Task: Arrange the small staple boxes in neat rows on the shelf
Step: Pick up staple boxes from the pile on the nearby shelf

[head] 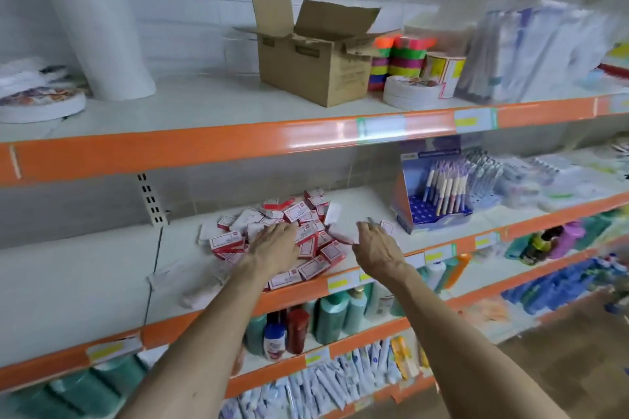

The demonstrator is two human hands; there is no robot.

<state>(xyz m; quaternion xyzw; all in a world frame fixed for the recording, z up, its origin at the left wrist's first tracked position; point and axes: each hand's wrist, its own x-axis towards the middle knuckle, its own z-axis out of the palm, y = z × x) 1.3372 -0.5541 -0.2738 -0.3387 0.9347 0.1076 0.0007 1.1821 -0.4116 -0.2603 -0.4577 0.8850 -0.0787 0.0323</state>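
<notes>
Because the staple boxes (316, 241) lay in a loose heap rather than in rows, the work looked barely begun. The heap sat on the middle shelf (102, 269), reaching from its front edge back toward the wall, with a pen display (439, 194) standing apart toward the right end. A few boxes lay right at the front edge.

Each box looked like small, light cardboard with stiff, flat faces and a smooth printed skin. They would likely slide easily over one another and over the shelf, and a careless sweep could push the front ones off the edge. The long side faces seemed the best place to pinch one, or several could be squared together between two flat palms.

The left grip (272, 248) was spread wide, palm down, its fingers lying straight on top of the heap and clasping nothing. The right grip (376, 243) was also open, with its fingers stretched toward the boxes at the heap's right margin. It held nothing, and blur hid whether its fingertips touched a box.
</notes>
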